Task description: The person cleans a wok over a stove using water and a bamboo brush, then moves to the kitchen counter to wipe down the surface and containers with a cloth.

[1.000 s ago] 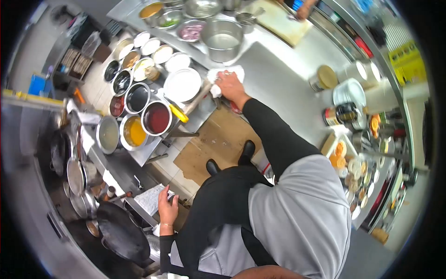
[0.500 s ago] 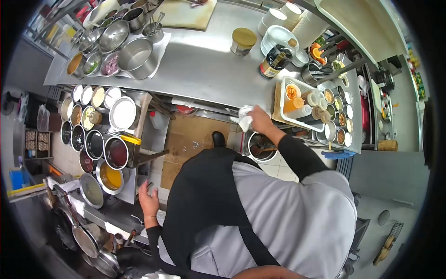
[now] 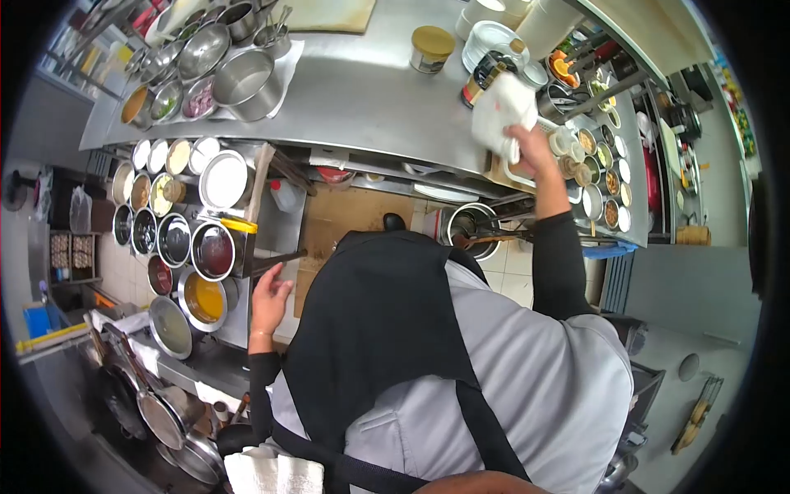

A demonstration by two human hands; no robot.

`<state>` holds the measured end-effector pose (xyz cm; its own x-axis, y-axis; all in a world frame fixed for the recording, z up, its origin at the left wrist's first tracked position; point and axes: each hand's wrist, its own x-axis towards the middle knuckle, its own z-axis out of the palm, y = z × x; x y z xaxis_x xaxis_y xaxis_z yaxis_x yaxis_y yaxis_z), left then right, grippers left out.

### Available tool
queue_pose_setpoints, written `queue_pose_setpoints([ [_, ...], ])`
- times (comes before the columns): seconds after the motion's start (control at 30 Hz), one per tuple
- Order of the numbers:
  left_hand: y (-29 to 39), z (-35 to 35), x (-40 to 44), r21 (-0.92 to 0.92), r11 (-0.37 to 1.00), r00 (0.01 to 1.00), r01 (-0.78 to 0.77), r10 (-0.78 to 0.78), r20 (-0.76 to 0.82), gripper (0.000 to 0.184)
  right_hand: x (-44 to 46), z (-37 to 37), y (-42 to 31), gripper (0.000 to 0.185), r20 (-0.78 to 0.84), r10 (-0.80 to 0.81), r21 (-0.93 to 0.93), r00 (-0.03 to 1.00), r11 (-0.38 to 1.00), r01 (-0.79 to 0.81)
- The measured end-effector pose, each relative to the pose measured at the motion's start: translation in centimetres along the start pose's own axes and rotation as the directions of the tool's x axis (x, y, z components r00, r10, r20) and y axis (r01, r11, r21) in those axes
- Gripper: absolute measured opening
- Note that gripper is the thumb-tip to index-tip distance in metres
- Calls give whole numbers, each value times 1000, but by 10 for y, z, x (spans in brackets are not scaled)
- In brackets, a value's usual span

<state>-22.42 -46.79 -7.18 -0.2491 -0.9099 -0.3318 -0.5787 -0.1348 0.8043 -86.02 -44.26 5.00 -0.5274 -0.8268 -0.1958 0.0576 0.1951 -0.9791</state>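
My right hand [image 3: 533, 152] is closed on a white cloth [image 3: 502, 115], raised over the right part of the steel counter [image 3: 370, 115]. The cloth is blurred and hangs in front of a dark sauce bottle [image 3: 487, 72] and part of a white plastic basket [image 3: 520, 176]. In the basket stand several squeeze bottles, largely hidden by the hand and cloth. My left hand [image 3: 270, 303] holds nothing, its fingers apart, beside the rack of pots at my left. Nearest to it are a pot of yellow liquid [image 3: 205, 298] and a pot of dark red liquid [image 3: 213, 250].
A tub with a gold lid [image 3: 432, 45] and stacked white plates [image 3: 492, 45] stand toward the back of the counter. Steel bowls and a large pot [image 3: 246, 82] fill its left end. Below the counter sits a bucket [image 3: 471, 226]. Pans [image 3: 160, 418] lie at lower left.
My right hand has lifted the white cloth from the counter's front edge, up and to the right, and the cloth has spread out. My left hand has moved slightly up, still empty.
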Motion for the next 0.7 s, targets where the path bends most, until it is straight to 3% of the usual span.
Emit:
queue_pose_setpoints([
  [0.07,51,-34,-1,-179,984,997,-6,20,81,42,24,-21,-30,53,80,-252,-302,964,916,265],
  [0.1,83,-48,-3,-192,974,990,-123,134,46,37,27,-20,-54,54,157,-249,-420,956,859,293],
  [0.13,120,-62,-6,-201,951,970,-236,243,9,31,31,-13,-64,54,150,-258,-417,955,859,297],
  [0.17,158,-78,-13,-171,911,922,-376,385,26,26,35,-2,-71,61,284,-430,-639,857,582,504],
  [0.2,198,-92,-21,-143,850,854,-507,518,46,22,39,11,-75,69,456,-522,-753,721,206,625],
  [0.27,270,-106,-40,-234,608,594,-759,793,133,22,42,40,-49,82,519,-484,-772,705,89,629],
  [0.3,294,-108,-42,-353,459,395,-815,887,239,22,45,55,-27,91,499,-341,-835,797,56,547],
  [0.37,341,-104,-61,-526,325,99,-786,906,411,23,45,79,25,87,454,-29,-885,890,-130,447],
  [0.4,366,-97,-75,-563,340,21,-753,868,496,22,51,81,74,96,480,-2,-864,877,-176,472],
  [0.47,398,-85,-86,-606,399,-4,-688,834,552,22,34,102,106,93,580,-78,-805,811,98,586],
  [0.53,402,-80,-83,-600,381,-2,-703,843,538,31,35,125,127,88,513,-254,-824,820,124,553],
  [0.6,408,-82,-77,-457,399,23,-795,773,634,44,48,136,121,78,466,-327,-825,822,175,537],
  [0.67,414,-80,-72,-399,338,-23,-852,738,674,37,75,142,124,75,293,-463,-904,836,149,400],
  [0.7,417,-78,-70,-341,276,-55,-899,701,711,31,85,139,126,74,273,-455,-918,848,142,371],
])
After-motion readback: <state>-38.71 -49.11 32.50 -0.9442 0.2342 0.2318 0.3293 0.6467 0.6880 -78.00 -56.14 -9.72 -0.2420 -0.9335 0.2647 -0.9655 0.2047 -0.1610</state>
